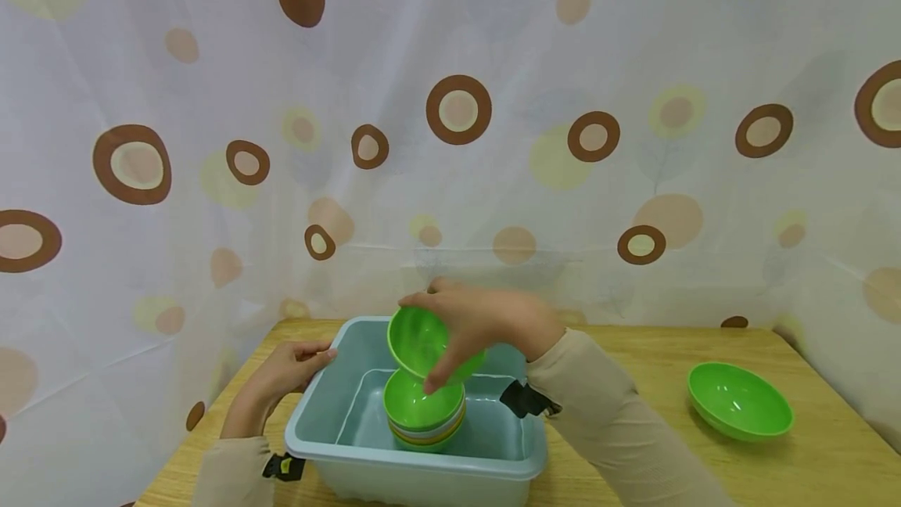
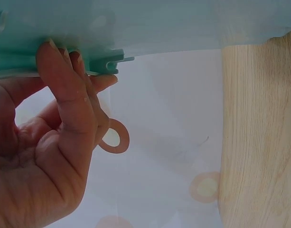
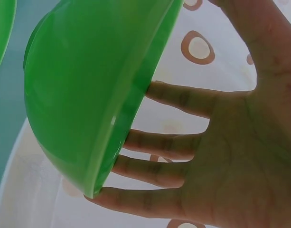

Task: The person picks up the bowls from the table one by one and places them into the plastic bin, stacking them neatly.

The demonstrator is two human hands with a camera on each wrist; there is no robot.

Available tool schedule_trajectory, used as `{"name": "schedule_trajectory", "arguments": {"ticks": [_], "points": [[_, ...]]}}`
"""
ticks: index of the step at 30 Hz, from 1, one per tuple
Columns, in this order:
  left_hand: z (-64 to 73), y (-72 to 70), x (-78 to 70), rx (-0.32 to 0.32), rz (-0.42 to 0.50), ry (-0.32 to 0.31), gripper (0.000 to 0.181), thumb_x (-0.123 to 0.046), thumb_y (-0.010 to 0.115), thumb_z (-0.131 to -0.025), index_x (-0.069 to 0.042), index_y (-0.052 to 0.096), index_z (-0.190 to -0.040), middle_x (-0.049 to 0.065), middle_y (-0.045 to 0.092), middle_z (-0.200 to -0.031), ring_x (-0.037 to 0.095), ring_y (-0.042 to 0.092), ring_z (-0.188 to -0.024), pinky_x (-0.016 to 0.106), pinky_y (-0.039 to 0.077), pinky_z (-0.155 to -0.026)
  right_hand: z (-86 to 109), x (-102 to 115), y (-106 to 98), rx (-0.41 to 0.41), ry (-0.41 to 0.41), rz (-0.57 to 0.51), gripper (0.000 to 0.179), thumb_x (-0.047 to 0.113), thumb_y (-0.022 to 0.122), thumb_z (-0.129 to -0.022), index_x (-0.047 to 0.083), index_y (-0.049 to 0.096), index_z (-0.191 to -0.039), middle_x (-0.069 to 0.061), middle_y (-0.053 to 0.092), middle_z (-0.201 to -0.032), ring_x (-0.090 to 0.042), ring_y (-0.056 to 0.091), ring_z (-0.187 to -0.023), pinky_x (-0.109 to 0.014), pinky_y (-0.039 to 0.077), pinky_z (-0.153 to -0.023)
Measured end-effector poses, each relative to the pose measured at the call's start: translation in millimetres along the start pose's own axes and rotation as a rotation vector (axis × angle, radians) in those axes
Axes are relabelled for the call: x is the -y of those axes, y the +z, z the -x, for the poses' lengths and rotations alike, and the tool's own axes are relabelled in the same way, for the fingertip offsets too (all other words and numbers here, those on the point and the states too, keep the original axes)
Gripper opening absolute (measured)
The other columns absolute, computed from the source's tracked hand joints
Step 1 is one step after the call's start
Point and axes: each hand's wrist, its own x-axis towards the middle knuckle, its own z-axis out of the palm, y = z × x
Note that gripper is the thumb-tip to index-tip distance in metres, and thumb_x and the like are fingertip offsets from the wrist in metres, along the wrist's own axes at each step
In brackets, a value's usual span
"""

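A light blue plastic basin [image 1: 415, 462] stands on the wooden table. My left hand [image 1: 290, 372] grips its left rim; in the left wrist view the fingers [image 2: 71, 107] curl up under the rim. Above the basin my right hand [image 1: 489, 321] holds a green bowl [image 1: 411, 339] by its edge, tilted on its side. In the right wrist view the fingertips [image 3: 136, 140] lie along that bowl's rim. Just below it, inside the basin, sits a stack of bowls [image 1: 415, 407], green on top with white, yellow and green edges beneath.
Another green bowl [image 1: 741, 404], wide and shallow, lies upright on the wooden table [image 1: 619, 444] at the right. Behind the table hangs a pale curtain [image 1: 394, 202] with brown and yellow spots.
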Motion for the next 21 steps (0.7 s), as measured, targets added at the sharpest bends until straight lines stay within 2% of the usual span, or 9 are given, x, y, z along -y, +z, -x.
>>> {"name": "schedule_trajectory", "arguments": {"ticks": [7,17,21], "points": [[0.9,-0.5,0.9,0.006,-0.011,-0.008,0.053,-0.026,0.058,-0.098,0.006,0.047,-0.138,0.005,0.063,-0.084,0.015,0.057,-0.070,0.031,0.051,-0.063,-17.9,0,6,0.027,0.032,0.018,0.101,0.045,0.088,-0.064,0.022,0.037,-0.148,-0.008,0.046,-0.127,-0.017,0.046,-0.111,-0.034,0.042,-0.093],[0.2,-0.7,-1.0,0.008,-0.005,-0.007,0.054,-0.027,0.058,-0.098,0.006,0.047,-0.138,0.005,0.066,-0.090,0.015,0.059,-0.073,0.031,0.053,-0.066,-44.2,-5,22,0.081,0.076,0.076,0.099,0.051,0.085,-0.065,0.024,0.038,-0.148,-0.007,0.041,-0.143,-0.019,0.042,-0.126,-0.037,0.040,-0.100],[0.4,0.0,-1.4,0.002,-0.009,-0.013,0.053,-0.027,0.058,-0.098,0.006,0.048,-0.138,0.006,0.066,-0.090,0.015,0.059,-0.072,0.031,0.053,-0.065,-49.2,-7,28,0.101,0.114,0.097,0.098,0.054,0.085,-0.064,0.026,0.041,-0.146,-0.006,0.041,-0.143,-0.020,0.043,-0.126,-0.039,0.041,-0.099]]}}
